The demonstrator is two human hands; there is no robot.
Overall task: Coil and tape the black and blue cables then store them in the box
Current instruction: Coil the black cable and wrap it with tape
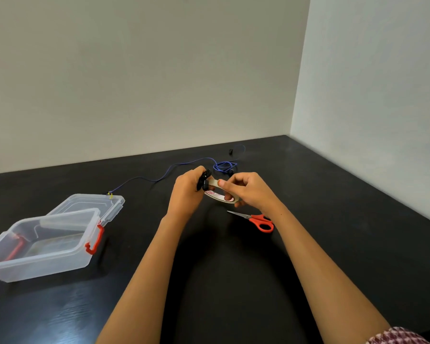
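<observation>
The left hand point(188, 192) has its grip clamped round the coiled black cable point(204, 181), held above the tabletop point(209, 269). Just right of that grip, the right hand point(248, 189) pinches a tape roll point(221, 196), thumb on a strip that runs across to the black cable. The blue cable point(222, 166) lies loose just beyond both grips, trailing leftward. Red-handled scissors point(256, 219) lie near the right grip. The clear box point(47, 266) stands open well left of the left grip, its lid point(109, 204) behind it.
</observation>
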